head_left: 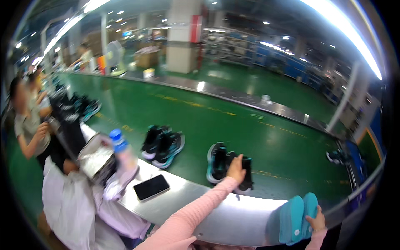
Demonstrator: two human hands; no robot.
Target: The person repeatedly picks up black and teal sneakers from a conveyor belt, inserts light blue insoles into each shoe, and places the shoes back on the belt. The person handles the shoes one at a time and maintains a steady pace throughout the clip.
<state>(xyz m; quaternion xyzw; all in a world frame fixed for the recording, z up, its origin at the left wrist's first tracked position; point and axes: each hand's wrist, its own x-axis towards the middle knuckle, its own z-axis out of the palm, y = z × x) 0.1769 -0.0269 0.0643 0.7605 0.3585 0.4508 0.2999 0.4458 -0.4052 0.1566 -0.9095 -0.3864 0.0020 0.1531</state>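
My left hand [236, 170] reaches out over the green conveyor belt and is closed on a black shoe [246, 177]. Right beside it on the left stands another black shoe with teal trim [216, 161]. At the lower right, my right hand [318, 221] grips a teal insole [310, 204] by its edge. That insole leans next to a stack of several teal insoles [291, 218] standing on the metal ledge. My right fingers are partly hidden behind the insole.
A phone [151, 187] lies on the metal ledge [233, 216], near a blue-capped bottle [119, 143] and an open bag [96, 160]. Another shoe pair [163, 146] sits farther left on the belt [196, 121]. A co-worker [31, 118] is at the left.
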